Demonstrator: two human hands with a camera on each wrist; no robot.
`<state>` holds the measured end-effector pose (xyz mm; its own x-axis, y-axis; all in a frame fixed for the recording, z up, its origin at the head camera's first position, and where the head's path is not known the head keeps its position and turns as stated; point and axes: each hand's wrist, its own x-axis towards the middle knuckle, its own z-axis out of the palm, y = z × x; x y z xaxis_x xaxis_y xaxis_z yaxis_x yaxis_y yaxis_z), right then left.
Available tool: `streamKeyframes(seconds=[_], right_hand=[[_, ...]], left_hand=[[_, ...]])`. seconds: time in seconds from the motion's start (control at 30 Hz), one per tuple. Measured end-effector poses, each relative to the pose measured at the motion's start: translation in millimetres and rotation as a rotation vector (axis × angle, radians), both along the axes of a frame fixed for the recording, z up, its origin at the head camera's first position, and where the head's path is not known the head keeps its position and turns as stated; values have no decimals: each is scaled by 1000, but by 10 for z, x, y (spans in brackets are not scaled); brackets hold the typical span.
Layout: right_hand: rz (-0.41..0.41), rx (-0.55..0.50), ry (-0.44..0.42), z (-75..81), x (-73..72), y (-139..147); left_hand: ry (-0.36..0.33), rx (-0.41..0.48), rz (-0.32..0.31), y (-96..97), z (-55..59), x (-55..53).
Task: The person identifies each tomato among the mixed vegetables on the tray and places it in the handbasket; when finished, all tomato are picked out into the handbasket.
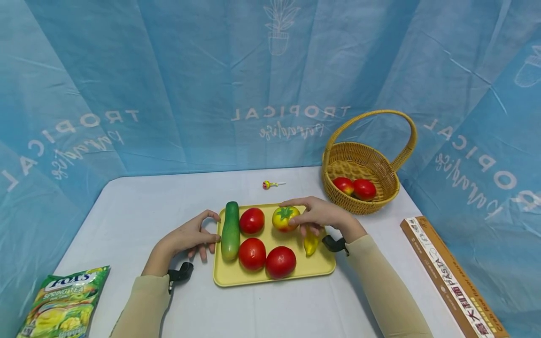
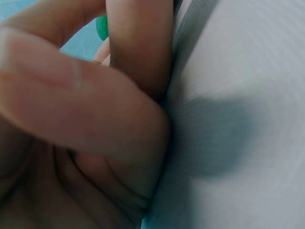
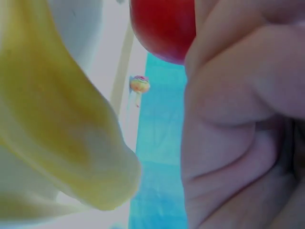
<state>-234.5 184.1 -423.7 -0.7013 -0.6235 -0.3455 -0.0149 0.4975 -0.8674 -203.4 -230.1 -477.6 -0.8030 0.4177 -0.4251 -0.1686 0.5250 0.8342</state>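
My right hand [image 1: 323, 216] grips a yellow-and-red tomato [image 1: 286, 218] with a green leafy top, thumb and index finger on its sides, over the tray. In the right wrist view the tomato's red side [image 3: 164, 28] shows beside the fingers. Under that hand lies a yellow banana-like piece [image 1: 310, 243], partly hidden. The yellow tray [image 1: 230, 278] also bears a green cucumber [image 1: 230, 232] and red tomatoes [image 1: 252, 254]. At the tray's left rim rests my left hand [image 1: 186, 238], thumb and index finger spread apart, fingertips right at the edge beside the cucumber.
A wicker basket [image 1: 355, 152] with two red fruits [image 1: 364, 189] stands at the back right. A lollipop [image 1: 267, 185] lies behind the tray. Along the right edge is a long pasta box [image 1: 452, 281]; a green candy bag [image 1: 65, 303] lies at front left.
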Motion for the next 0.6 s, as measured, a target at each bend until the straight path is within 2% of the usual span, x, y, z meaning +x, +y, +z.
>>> streamKeyframes(seconds=[0.37,0.6], right_hand=[[-123,-94,101,156,-46,246],[-222,-161,113,288,-47,458]], left_hand=[[8,-7,4,-2,-17,-6],[12,-4,3,-1,-12,-3]])
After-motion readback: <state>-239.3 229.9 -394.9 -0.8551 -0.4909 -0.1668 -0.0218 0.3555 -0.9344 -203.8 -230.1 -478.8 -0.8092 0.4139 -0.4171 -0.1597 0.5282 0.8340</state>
